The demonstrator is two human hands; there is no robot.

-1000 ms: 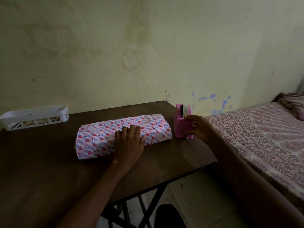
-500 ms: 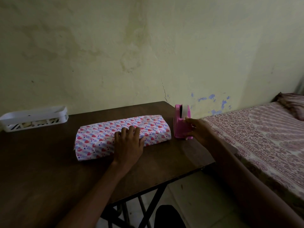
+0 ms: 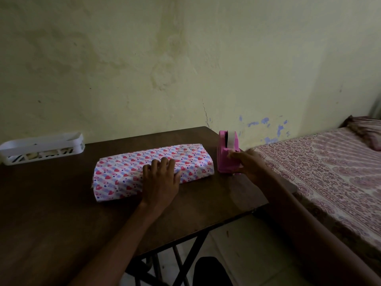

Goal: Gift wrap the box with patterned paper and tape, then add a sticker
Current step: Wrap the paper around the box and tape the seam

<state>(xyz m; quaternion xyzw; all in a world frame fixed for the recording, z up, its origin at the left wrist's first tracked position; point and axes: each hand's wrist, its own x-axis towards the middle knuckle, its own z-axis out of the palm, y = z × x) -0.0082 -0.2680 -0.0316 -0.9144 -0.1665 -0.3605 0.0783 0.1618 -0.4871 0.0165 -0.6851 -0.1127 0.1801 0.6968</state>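
A long box wrapped in white paper with red and blue hearts lies across the dark wooden table. My left hand rests flat on the paper's near side at the middle, fingers spread, pressing it down. Just right of the box stands a pink tape dispenser with a white roll showing at its top. My right hand is at the dispenser's right front, thumb and fingers pinched at the tape end by the cutter. The pinched tape itself is too small to make out.
A white slotted plastic tray with small items sits at the table's far left by the wall. The table's right edge is close to the dispenser. A bed with a patterned cover stands to the right. Folding table legs and floor show below.
My right hand slid down from the dispenser's top to its front right and pinched there. The left hand and the wrapped box stayed put.
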